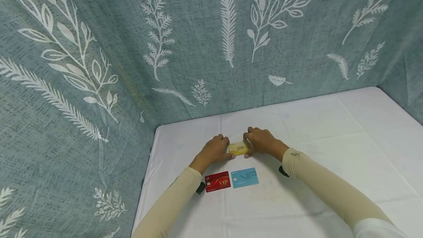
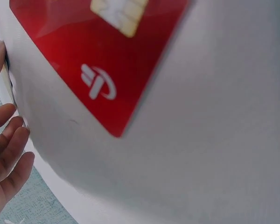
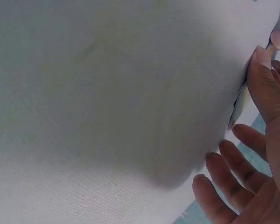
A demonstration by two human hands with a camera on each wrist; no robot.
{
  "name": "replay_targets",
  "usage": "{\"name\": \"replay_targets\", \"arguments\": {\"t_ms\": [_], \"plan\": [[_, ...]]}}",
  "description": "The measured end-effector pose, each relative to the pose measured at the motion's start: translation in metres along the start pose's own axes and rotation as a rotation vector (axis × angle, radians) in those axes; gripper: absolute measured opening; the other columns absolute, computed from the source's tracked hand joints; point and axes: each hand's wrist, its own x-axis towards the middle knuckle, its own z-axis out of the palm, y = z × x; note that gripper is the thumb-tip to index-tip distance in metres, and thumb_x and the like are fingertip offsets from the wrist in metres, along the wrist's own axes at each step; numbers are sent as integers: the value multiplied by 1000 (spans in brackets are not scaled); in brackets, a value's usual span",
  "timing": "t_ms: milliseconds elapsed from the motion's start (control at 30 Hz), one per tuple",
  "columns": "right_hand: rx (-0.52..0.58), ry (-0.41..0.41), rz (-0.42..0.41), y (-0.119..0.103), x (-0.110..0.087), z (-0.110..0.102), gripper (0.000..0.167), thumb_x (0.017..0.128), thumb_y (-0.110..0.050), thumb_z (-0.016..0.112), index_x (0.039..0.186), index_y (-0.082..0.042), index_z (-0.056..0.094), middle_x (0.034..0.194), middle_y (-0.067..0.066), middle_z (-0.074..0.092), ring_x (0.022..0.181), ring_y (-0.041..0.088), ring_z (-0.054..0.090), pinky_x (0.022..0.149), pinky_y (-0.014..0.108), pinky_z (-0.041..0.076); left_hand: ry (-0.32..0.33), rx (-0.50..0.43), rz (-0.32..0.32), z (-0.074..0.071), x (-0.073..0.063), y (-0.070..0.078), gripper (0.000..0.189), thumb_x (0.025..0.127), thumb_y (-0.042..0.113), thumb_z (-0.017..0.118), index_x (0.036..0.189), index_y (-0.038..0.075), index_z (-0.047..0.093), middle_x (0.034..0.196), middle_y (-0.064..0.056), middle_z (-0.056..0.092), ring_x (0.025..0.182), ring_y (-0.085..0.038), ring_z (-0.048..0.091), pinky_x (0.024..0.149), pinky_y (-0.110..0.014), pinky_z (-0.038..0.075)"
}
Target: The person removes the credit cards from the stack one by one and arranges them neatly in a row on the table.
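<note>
A yellow card [image 1: 238, 148] lies between both hands near the middle of the white table. My left hand [image 1: 215, 150] holds its left end, thumb at the near corner and fingers at the far one. At the right end my right hand [image 1: 263, 141] grips it between thumb and fingers. In the right wrist view the thin edge of the yellow card [image 3: 240, 107] shows beside the thumb. Nearer to me lie a red VIP card [image 1: 217, 181] and a light blue VIP card [image 1: 245, 177], side by side. The red card [image 2: 107, 65] fills the top of the left wrist view.
A white cloth [image 1: 317, 190] covers the table. Blue-green curtains [image 1: 198, 39] with white leaf prints hang behind it and along the left side. Dark wrist devices show under the left sleeve [image 1: 178, 190] and the right sleeve [image 1: 327, 183].
</note>
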Motion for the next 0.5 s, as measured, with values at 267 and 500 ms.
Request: {"name": "replay_targets", "arguments": {"t_ms": [267,500], "plan": [[-16,-5,1,0,2,0,65,71,-53,86,118,-11,69,103,7,62,85,19,59,67,35,55,9,-10,6,-1,0,-1,58,86,46,78,125,7,62,111,-8,61,92,-18,53,91,-38,54],[5,-38,17,-1,1,-1,67,72,-53,86,120,-10,68,105,8,62,85,18,58,67,35,53,13,-15,19,2,3,-4,58,85,48,78,124,7,61,110,-7,62,92,-17,54,90,-37,53]]}}
